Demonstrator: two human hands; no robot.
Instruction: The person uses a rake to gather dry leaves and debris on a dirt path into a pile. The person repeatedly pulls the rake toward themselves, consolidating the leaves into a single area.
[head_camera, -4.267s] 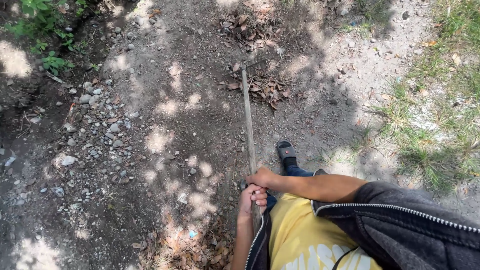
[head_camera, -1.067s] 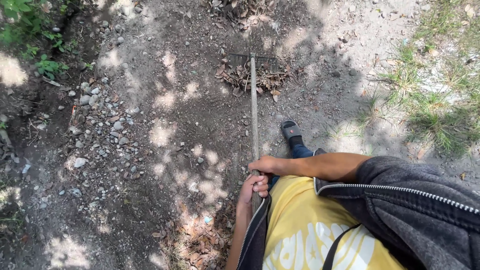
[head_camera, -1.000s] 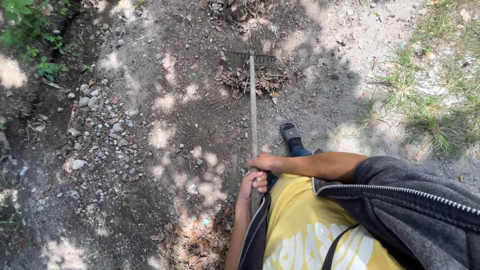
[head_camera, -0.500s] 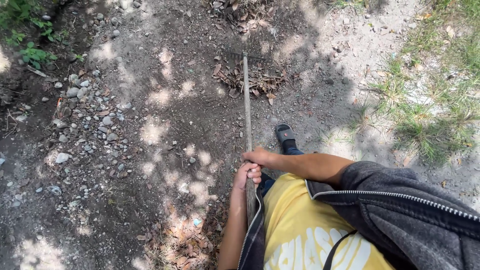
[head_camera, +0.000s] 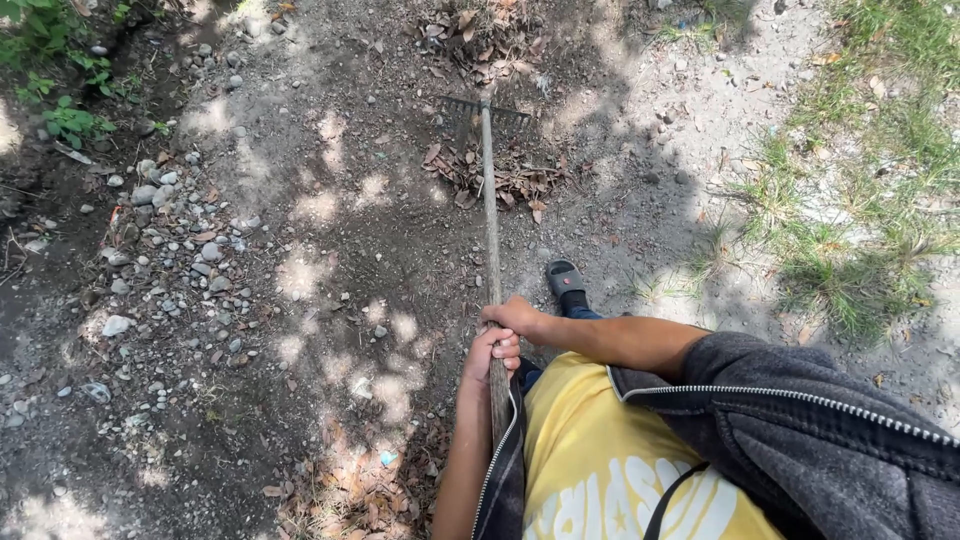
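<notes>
Both hands clench one long wooden rake handle (head_camera: 491, 230), stacked close on its near end. Right hand (head_camera: 514, 316): wrapped over the shaft from the right side, forearm crossing in front of the body; it sits further up the shaft, likely as the guiding hand. Left hand (head_camera: 491, 354): closed round the shaft just below the right, touching it, arm running down along the body; this lower grip probably supplies the pull.

Clothing, nearest: yellow shirt (head_camera: 590, 460) with pale print, open dark grey zip jacket (head_camera: 800, 430) hanging to either side.

Foot: dark sandal (head_camera: 566, 280) planted on the dirt just right of the shaft, beyond the hands, apparently as a forward brace.

Rake handle: runs straight away from the body, nearly in line with the view, held low and angled down to the ground.

Rake head (head_camera: 484, 106): dark metal tines, resting on the soil at the far end of the shaft, behind a small heap of dry brown leaves (head_camera: 495, 175) that lies around the shaft on its near side.

Further leaves: second pile (head_camera: 480, 30) beyond the head, separate from the first.

Ground: dappled bare dirt; band of loose grey stones (head_camera: 170, 250) to the left; green weeds (head_camera: 50, 60) at far left; grass patch (head_camera: 860, 190) to the right.
</notes>
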